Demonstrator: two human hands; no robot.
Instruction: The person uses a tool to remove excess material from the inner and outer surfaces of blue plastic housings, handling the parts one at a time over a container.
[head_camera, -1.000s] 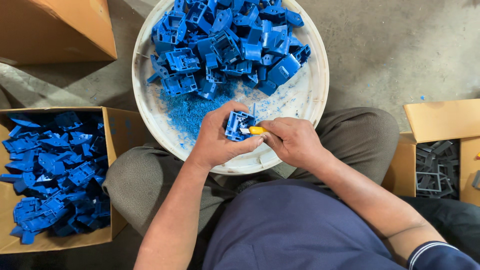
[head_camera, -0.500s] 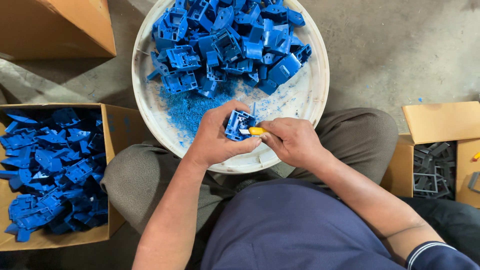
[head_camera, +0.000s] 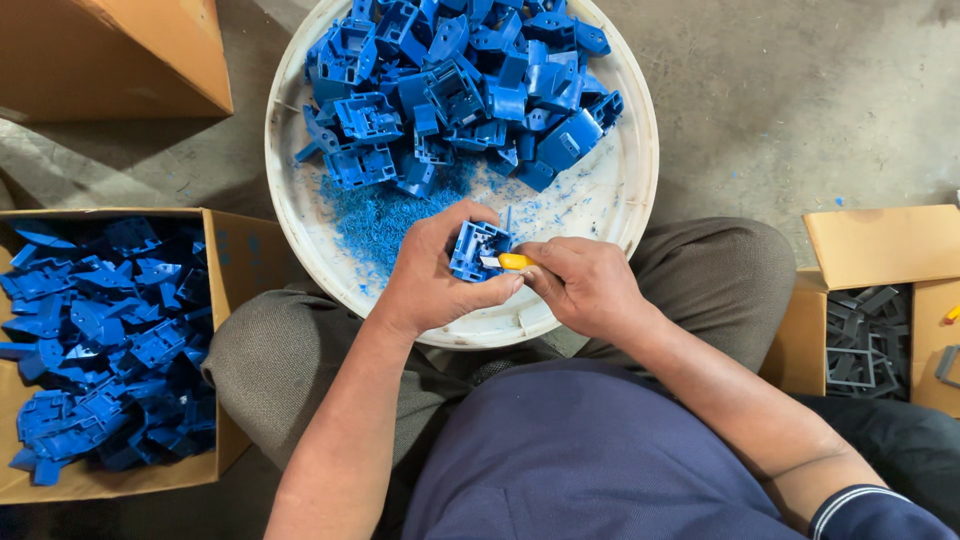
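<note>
My left hand (head_camera: 435, 270) grips a small blue plastic part (head_camera: 477, 248) over the near rim of a round white tray (head_camera: 625, 190). My right hand (head_camera: 580, 285) holds a yellow-handled knife (head_camera: 512, 261) with its tip against the part's right side. Both hands touch the part from opposite sides. A heap of several similar blue parts (head_camera: 460, 85) fills the tray's far half. Blue shavings (head_camera: 375, 215) lie scattered on the tray just beyond my left hand.
A cardboard box (head_camera: 235, 265) at my left holds several blue parts (head_camera: 100, 340). Another cardboard box (head_camera: 880, 245) at the right holds grey plastic frames (head_camera: 860, 340). A closed carton (head_camera: 120, 55) sits at the top left on the concrete floor.
The view has shifted slightly. Both hands stay in the same place with the blue part and the knife between them.
</note>
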